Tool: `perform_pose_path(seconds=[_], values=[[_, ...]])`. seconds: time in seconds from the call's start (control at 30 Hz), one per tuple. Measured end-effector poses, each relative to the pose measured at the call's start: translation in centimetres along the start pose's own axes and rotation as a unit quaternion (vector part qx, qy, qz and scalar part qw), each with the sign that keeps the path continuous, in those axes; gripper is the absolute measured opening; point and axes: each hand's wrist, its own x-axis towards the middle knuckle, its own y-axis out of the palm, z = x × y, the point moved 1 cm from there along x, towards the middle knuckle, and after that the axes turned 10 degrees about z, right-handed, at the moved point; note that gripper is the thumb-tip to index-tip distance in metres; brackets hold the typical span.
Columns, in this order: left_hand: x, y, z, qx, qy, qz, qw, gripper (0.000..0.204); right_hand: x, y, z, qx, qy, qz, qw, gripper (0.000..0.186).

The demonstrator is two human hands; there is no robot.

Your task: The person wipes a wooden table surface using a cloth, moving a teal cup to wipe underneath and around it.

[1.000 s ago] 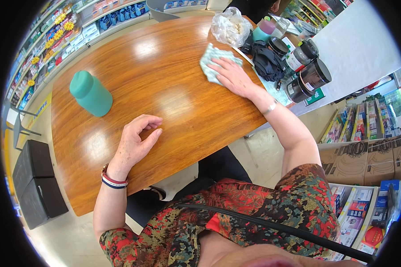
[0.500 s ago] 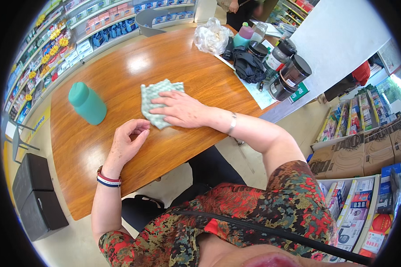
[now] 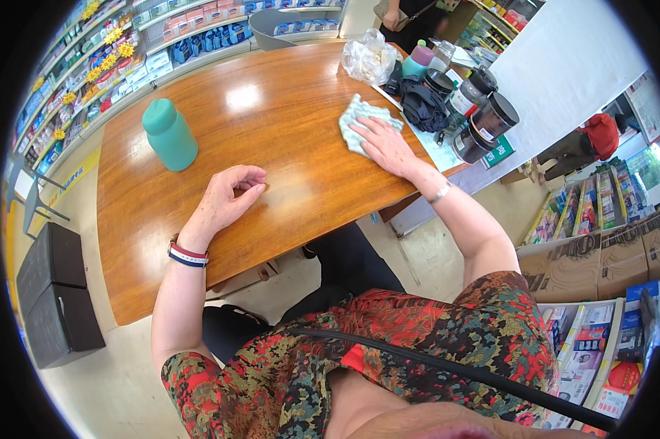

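Observation:
On the wooden table, my right hand holds a pale green-and-white checked cloth pressed against the surface near the right end. The fingers lie over the cloth, and its far and left parts stick out beyond them. My left hand rests at the table's near side, fingers loosely bent and thumb apart, with nothing in it. A teal bottle stands upright beyond and to the left of that hand.
At the table's right end crowd a clear plastic bag, a black cloth bundle, a teal-and-purple bottle and dark jars. A grey chair stands behind the table. Black boxes sit on the floor at left.
My right hand has slid the cloth to the right across the table, toward the cluttered end. My left hand stays on the near side, away from the cloth. The head view has shifted slightly.

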Motion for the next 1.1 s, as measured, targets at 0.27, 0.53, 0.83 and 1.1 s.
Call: perform_pose_path(seconds=[0.27, 0.53, 0.83, 1.1], values=[[0.1, 0.0, 0.5, 0.01, -0.039, 0.015, 0.999, 0.021, -2.9, 0.4, 8.4, -0.007, -0.134, -0.004, 0.991, 0.046], [-1.4, 0.7, -1.3, 0.082, -0.047, 0.026, 0.995, 0.036, 3.7, 1.6, 6.7, 0.016, -0.166, -0.014, 0.986, 0.042], [-16.9, -3.9, -2.8, 0.11, -0.136, -0.208, 0.962, 0.025, -4.0, 0.3, -1.5, 0.009, -0.046, -0.032, 0.998, 0.043], [-21.3, -3.4, 1.2, 0.057, -0.118, -0.408, 0.903, 0.019, -5.2, -0.1, 5.7, -0.018, -0.155, -0.024, 0.988, 0.046]])
